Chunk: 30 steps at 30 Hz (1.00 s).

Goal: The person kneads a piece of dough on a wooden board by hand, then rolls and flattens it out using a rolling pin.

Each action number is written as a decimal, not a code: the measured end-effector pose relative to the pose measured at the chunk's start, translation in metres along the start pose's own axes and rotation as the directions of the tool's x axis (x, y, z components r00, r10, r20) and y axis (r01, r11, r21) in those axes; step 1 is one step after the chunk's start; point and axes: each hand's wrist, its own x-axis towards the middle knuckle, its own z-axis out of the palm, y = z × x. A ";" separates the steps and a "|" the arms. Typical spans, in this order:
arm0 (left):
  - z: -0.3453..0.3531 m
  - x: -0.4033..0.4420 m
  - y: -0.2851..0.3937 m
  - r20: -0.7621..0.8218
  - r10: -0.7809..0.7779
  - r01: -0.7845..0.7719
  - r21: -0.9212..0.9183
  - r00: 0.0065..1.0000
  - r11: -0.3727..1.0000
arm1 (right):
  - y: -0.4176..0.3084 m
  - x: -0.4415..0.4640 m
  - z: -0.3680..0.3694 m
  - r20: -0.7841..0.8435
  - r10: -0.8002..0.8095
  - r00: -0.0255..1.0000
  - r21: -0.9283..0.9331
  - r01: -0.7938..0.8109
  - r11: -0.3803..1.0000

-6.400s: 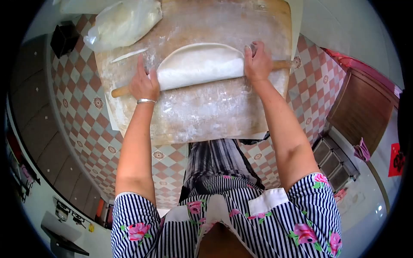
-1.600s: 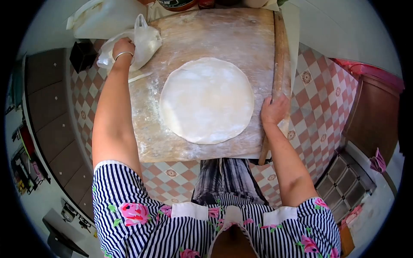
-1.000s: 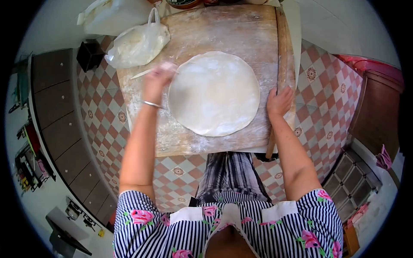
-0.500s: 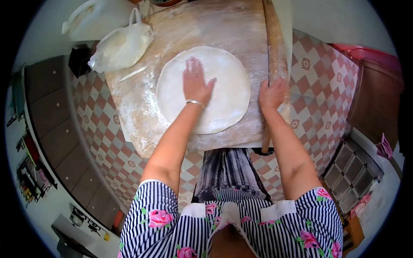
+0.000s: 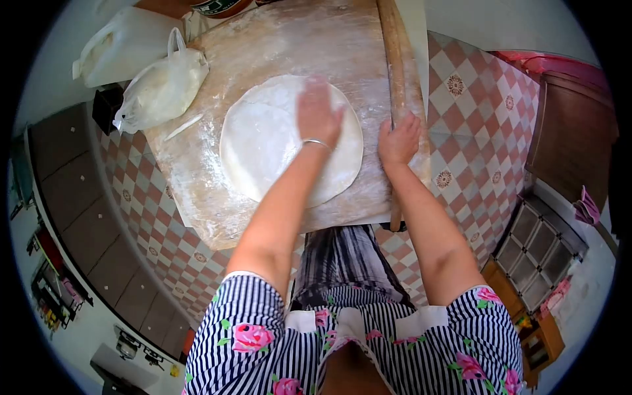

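Observation:
A round, flat sheet of dough (image 5: 258,141) lies on the floured wooden board (image 5: 289,39). Over its right part my left hand (image 5: 318,113) is laid palm down, fingers stretched out and somewhat blurred, with a bracelet at the wrist. At the board's right side my right hand (image 5: 399,139) is wrapped round the long wooden rolling pin (image 5: 394,59), which lies lengthwise and reaches past the near edge. White flour is scattered left of the dough and on its surface.
A plastic bag (image 5: 161,89) with pale contents rests on the board's far left corner, beside a thin white strip (image 5: 184,126). Behind it stands a whitish plastic container (image 5: 128,46). A dark bin (image 5: 106,108) is at the left, and a wooden stool-like piece (image 5: 543,342) at the lower right.
My left hand has gone from the plastic bag to the dough and moved rightward across it. Earlier both hands were on the rolling pin with dough round it; now the dough lies flat, the pin at the right.

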 end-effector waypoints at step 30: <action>-0.041 -0.192 -0.120 -0.018 -0.403 0.394 0.256 0.915 0.883 | 0.044 -0.009 -0.021 0.140 -0.196 0.970 0.131 0.178 0.975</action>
